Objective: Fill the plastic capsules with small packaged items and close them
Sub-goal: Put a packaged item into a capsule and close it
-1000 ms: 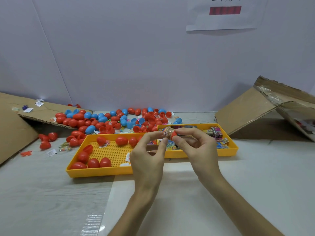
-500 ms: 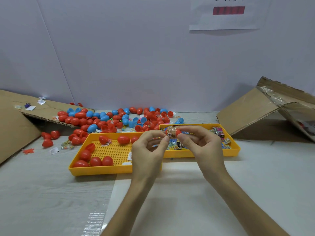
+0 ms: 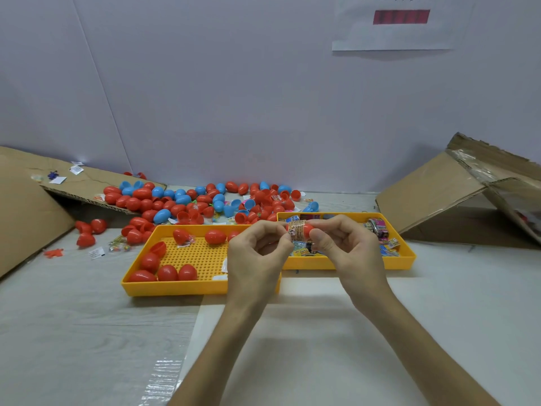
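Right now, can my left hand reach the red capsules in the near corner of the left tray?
Probably yes, once freed: the left hand pinches the packet at the capsule half, but those red capsules lie uncovered in the open tray, nothing between.

Entry: person, 2 arms in head-cam view. L hand [image 3: 257, 259]: bare, slim fingers, creased knuckles. R hand [image 3: 348, 250]: bare, thumbnail short and rounded. L forearm [image 3: 216, 356]: bare from wrist to bottom edge of frame, slender, smooth. R forearm [image 3: 424, 347]: same, bare from wrist to frame edge. Wrists narrow, uncovered. Upper arms, torso, clothing: out of frame, can't tell.
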Action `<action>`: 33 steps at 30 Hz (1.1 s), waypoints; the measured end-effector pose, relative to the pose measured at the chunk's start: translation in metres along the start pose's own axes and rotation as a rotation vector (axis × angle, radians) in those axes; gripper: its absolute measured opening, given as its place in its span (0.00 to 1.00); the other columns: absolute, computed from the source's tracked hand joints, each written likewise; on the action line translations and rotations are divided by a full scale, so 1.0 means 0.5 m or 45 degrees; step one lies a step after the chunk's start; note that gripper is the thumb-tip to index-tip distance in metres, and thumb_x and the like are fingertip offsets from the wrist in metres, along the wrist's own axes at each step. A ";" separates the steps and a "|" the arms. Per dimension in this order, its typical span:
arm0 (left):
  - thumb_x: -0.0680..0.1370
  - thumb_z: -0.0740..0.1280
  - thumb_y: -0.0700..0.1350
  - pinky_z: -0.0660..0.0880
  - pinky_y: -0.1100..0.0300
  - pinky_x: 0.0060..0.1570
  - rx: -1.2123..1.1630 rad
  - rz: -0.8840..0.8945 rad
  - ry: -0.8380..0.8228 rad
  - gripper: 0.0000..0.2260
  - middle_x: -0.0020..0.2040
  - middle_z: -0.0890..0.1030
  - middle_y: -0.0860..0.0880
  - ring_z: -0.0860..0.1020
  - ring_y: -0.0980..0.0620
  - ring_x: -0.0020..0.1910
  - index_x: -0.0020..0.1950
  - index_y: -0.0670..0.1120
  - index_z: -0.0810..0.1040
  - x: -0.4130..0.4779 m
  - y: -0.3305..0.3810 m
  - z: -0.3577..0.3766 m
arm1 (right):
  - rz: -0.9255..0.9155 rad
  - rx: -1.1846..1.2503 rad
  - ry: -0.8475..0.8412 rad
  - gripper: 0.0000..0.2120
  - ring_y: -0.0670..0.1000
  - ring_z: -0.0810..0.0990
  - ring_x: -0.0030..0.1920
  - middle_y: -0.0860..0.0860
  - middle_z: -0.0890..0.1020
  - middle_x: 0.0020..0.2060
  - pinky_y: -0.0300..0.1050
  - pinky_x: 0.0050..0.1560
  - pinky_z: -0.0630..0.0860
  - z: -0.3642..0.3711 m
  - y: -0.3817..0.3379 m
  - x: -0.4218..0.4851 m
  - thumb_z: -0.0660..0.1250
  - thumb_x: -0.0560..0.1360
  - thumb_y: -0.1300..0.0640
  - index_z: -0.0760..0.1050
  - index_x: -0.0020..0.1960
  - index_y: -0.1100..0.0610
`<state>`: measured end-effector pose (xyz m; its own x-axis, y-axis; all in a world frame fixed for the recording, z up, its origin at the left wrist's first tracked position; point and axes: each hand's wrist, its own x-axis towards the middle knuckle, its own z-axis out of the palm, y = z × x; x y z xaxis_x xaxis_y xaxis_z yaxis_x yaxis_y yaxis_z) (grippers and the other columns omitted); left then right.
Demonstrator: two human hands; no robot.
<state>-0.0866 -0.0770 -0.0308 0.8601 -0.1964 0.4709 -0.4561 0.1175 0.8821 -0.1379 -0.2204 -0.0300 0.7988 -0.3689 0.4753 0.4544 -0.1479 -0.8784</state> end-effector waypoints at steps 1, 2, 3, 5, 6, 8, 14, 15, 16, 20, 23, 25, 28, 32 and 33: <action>0.76 0.73 0.34 0.79 0.69 0.44 0.001 0.013 -0.006 0.10 0.44 0.85 0.58 0.84 0.59 0.45 0.43 0.50 0.82 0.000 0.000 0.000 | 0.008 0.003 -0.001 0.08 0.47 0.86 0.48 0.49 0.87 0.45 0.38 0.46 0.80 -0.001 0.000 0.000 0.72 0.72 0.54 0.82 0.49 0.57; 0.75 0.73 0.34 0.79 0.69 0.44 -0.004 0.024 -0.013 0.10 0.44 0.85 0.57 0.84 0.59 0.45 0.43 0.50 0.82 0.000 0.001 -0.001 | 0.015 0.005 -0.003 0.08 0.48 0.86 0.48 0.49 0.87 0.46 0.38 0.46 0.81 -0.002 -0.001 0.001 0.72 0.72 0.54 0.82 0.49 0.57; 0.75 0.73 0.34 0.79 0.69 0.44 -0.012 0.033 -0.020 0.10 0.45 0.85 0.57 0.84 0.59 0.45 0.43 0.50 0.82 0.001 0.001 -0.002 | 0.022 0.004 -0.004 0.09 0.49 0.86 0.49 0.50 0.87 0.46 0.39 0.47 0.81 -0.003 -0.001 0.001 0.72 0.72 0.54 0.82 0.49 0.56; 0.76 0.72 0.33 0.79 0.69 0.45 -0.015 0.052 -0.030 0.10 0.45 0.85 0.56 0.84 0.58 0.46 0.43 0.49 0.81 0.001 0.000 -0.003 | 0.031 0.005 -0.004 0.09 0.50 0.86 0.49 0.51 0.87 0.47 0.41 0.47 0.81 -0.003 -0.001 0.001 0.72 0.72 0.53 0.82 0.50 0.57; 0.76 0.72 0.33 0.78 0.69 0.45 -0.011 0.066 -0.030 0.10 0.46 0.84 0.56 0.84 0.58 0.47 0.44 0.48 0.80 0.000 0.000 -0.003 | 0.033 0.005 -0.004 0.10 0.51 0.86 0.49 0.51 0.87 0.47 0.41 0.47 0.81 -0.003 -0.001 0.000 0.73 0.72 0.53 0.82 0.50 0.57; 0.77 0.72 0.35 0.78 0.68 0.46 -0.006 0.107 -0.033 0.09 0.48 0.84 0.58 0.83 0.57 0.50 0.49 0.50 0.80 0.000 0.001 -0.002 | 0.034 0.004 -0.001 0.11 0.51 0.86 0.49 0.51 0.87 0.46 0.42 0.48 0.82 -0.002 -0.001 0.000 0.73 0.72 0.53 0.82 0.50 0.58; 0.74 0.75 0.47 0.79 0.68 0.48 0.062 0.198 -0.170 0.16 0.54 0.84 0.62 0.83 0.59 0.54 0.60 0.59 0.80 0.004 0.002 -0.003 | 0.075 0.075 -0.005 0.05 0.55 0.86 0.49 0.53 0.87 0.45 0.48 0.50 0.83 -0.007 -0.013 0.001 0.74 0.72 0.49 0.84 0.45 0.50; 0.73 0.75 0.48 0.79 0.67 0.48 0.062 0.198 -0.171 0.16 0.53 0.85 0.60 0.83 0.58 0.53 0.59 0.57 0.81 0.004 0.001 -0.004 | 0.099 0.100 -0.022 0.05 0.56 0.86 0.48 0.53 0.87 0.45 0.48 0.50 0.83 -0.007 -0.015 0.002 0.74 0.71 0.48 0.84 0.45 0.49; 0.73 0.75 0.47 0.79 0.67 0.49 0.061 0.199 -0.172 0.16 0.53 0.85 0.59 0.83 0.58 0.53 0.59 0.56 0.82 0.004 0.000 -0.006 | 0.131 0.140 -0.041 0.07 0.56 0.86 0.48 0.54 0.86 0.44 0.49 0.49 0.83 -0.006 -0.016 0.002 0.75 0.71 0.47 0.84 0.45 0.48; 0.74 0.75 0.44 0.79 0.66 0.48 0.055 0.221 -0.196 0.15 0.53 0.85 0.56 0.84 0.55 0.52 0.60 0.52 0.82 0.006 -0.003 -0.012 | 0.265 0.356 -0.122 0.16 0.56 0.86 0.50 0.54 0.86 0.49 0.47 0.50 0.82 0.000 -0.022 0.004 0.75 0.69 0.46 0.84 0.54 0.51; 0.74 0.74 0.47 0.80 0.65 0.49 0.072 0.251 -0.220 0.15 0.55 0.83 0.55 0.83 0.54 0.54 0.60 0.54 0.82 0.006 0.000 -0.012 | 0.294 0.347 -0.173 0.15 0.55 0.86 0.51 0.55 0.86 0.49 0.42 0.49 0.82 -0.001 -0.027 0.004 0.75 0.69 0.44 0.86 0.53 0.50; 0.74 0.74 0.47 0.80 0.65 0.50 0.067 0.253 -0.235 0.15 0.55 0.83 0.55 0.82 0.54 0.55 0.60 0.55 0.81 0.007 0.002 -0.012 | 0.294 0.347 -0.181 0.18 0.55 0.86 0.50 0.55 0.86 0.47 0.41 0.48 0.82 -0.003 -0.028 0.004 0.78 0.68 0.40 0.86 0.51 0.51; 0.74 0.73 0.47 0.80 0.64 0.50 0.054 0.244 -0.260 0.15 0.55 0.83 0.56 0.82 0.54 0.57 0.59 0.56 0.81 0.007 0.004 -0.014 | 0.309 0.356 -0.184 0.20 0.57 0.86 0.50 0.57 0.86 0.46 0.43 0.49 0.82 -0.006 -0.028 0.003 0.78 0.65 0.40 0.86 0.50 0.52; 0.74 0.73 0.47 0.80 0.62 0.50 0.037 0.230 -0.301 0.14 0.55 0.82 0.59 0.81 0.53 0.58 0.60 0.57 0.81 0.006 0.006 -0.016 | 0.330 0.352 -0.180 0.12 0.58 0.86 0.48 0.59 0.86 0.45 0.44 0.49 0.83 -0.008 -0.028 0.003 0.74 0.68 0.47 0.86 0.47 0.52; 0.74 0.73 0.47 0.80 0.63 0.50 0.033 0.227 -0.303 0.14 0.55 0.82 0.59 0.81 0.54 0.58 0.60 0.57 0.81 0.006 0.007 -0.015 | 0.335 0.360 -0.175 0.12 0.58 0.86 0.48 0.59 0.86 0.45 0.44 0.49 0.83 -0.008 -0.028 0.003 0.73 0.68 0.48 0.86 0.47 0.52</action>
<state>-0.0838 -0.0697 -0.0264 0.6894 -0.3980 0.6052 -0.6035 0.1466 0.7838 -0.1446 -0.2227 -0.0171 0.9388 -0.2315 0.2549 0.3025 0.2004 -0.9318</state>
